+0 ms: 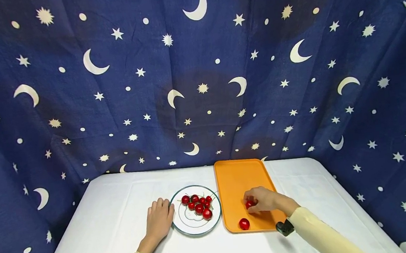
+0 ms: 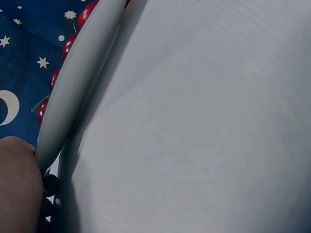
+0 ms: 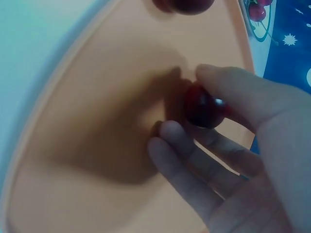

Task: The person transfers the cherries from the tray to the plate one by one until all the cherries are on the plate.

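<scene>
The right hand (image 1: 264, 199) pinches a cherry (image 3: 203, 107) between thumb and fingertips, low over the orange tray (image 1: 235, 178); whether the fruit already touches the tray floor cannot be told from the wrist view. The hold is light, on a round, glossy skin, so the likeliest slip is the cherry squirting out sideways if the fingers (image 3: 184, 155) press unevenly. Let go from any height, it would probably roll, since the tray floor is smooth and only a low rim bounds it. A second cherry (image 1: 244, 223) lies near the grip, toward the person and close to the tray's near edge; a rolling fruit could knock it, or a wrist sweeping back could brush it toward the rim. On the other side of the grip, the left hand (image 1: 159, 221) lies flat on the table with its fingers against the rim of the plate (image 1: 184, 228), which holds the remaining cherries (image 1: 198, 204); a push there could tip or slide the plate and scatter them.
</scene>
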{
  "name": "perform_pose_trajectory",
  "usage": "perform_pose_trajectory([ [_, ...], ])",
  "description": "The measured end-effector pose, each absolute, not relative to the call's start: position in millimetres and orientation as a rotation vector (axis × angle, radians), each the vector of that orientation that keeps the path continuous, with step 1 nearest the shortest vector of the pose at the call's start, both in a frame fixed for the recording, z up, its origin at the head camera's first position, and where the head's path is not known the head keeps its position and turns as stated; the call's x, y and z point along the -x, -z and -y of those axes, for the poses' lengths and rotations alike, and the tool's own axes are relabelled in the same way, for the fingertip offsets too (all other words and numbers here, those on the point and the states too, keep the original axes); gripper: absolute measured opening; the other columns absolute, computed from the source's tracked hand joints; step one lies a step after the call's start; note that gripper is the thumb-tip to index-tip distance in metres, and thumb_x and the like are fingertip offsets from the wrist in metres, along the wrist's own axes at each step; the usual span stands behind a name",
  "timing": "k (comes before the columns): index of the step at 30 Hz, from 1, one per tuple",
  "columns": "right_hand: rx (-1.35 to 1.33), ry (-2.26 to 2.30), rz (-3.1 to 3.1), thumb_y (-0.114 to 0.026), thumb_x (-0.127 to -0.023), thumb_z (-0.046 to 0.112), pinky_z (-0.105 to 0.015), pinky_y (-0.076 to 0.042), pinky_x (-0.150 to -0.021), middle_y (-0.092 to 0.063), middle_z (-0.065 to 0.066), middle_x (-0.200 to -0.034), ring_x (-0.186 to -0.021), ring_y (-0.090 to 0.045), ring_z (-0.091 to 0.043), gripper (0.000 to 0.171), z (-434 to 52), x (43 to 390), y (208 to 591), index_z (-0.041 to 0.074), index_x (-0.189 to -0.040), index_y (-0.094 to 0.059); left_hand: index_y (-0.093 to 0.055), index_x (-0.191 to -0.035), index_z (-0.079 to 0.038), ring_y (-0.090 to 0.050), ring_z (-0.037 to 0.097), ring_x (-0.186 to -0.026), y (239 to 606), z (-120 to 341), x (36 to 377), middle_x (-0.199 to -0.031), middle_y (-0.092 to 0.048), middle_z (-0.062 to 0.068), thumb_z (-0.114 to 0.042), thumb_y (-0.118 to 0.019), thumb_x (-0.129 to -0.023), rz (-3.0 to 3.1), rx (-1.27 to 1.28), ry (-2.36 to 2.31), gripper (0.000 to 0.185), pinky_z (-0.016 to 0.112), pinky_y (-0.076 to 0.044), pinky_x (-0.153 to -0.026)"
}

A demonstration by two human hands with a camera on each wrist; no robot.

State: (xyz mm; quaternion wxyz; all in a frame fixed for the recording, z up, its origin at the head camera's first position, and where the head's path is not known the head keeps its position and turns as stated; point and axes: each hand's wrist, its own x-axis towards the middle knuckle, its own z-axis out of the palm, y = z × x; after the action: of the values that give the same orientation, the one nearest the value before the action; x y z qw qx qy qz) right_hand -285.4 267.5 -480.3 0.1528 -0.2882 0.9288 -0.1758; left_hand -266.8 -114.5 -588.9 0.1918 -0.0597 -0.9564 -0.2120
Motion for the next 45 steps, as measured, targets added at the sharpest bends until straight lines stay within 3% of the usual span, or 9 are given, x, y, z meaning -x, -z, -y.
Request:
perform_pose_trajectory([
  [25,0.729,0.695,-2.893,-0.076,-0.093,0.014,-0.019,-0.051,-0.069,-0.073,-0.001,-0.099,-0.078,-0.058,-0.009,0.026,-221.5,299.2,482.1,0.006,-0.116,-0.068,-0.061,-0.098,-0.007,-0.035,0.02,-0.082,576.5,113.6,263.6,-0.086,-0.044,0.005,-0.028,-0.051,-0.106,2.772,0.136,0.618,0.024,0.035,-0.028,-0.075],
  [35,0.83,0.761,-2.907,-0.077,-0.092,0.013,-0.017,-0.05,-0.065,-0.071,-0.001,-0.091,-0.075,-0.058,-0.008,0.025,-203.7,297.0,487.0,0.006,-0.113,-0.065,-0.06,-0.095,-0.007,-0.034,0.02,-0.08,581.3,113.5,264.4,-0.085,-0.043,0.004,-0.028,-0.052,-0.105,2.721,0.148,0.617,0.024,0.036,-0.028,-0.073],
  [45,0.911,0.787,-2.903,-0.077,-0.092,0.013,-0.019,-0.053,-0.072,-0.067,-0.007,-0.107,-0.081,-0.063,-0.011,0.023,-190.3,297.3,494.3,0.006,-0.111,-0.065,-0.061,-0.098,-0.006,-0.034,0.02,-0.081,577.8,112.7,261.9,-0.086,-0.044,0.005,-0.028,-0.051,-0.106,2.765,0.132,0.639,0.025,0.035,-0.028,-0.074],
])
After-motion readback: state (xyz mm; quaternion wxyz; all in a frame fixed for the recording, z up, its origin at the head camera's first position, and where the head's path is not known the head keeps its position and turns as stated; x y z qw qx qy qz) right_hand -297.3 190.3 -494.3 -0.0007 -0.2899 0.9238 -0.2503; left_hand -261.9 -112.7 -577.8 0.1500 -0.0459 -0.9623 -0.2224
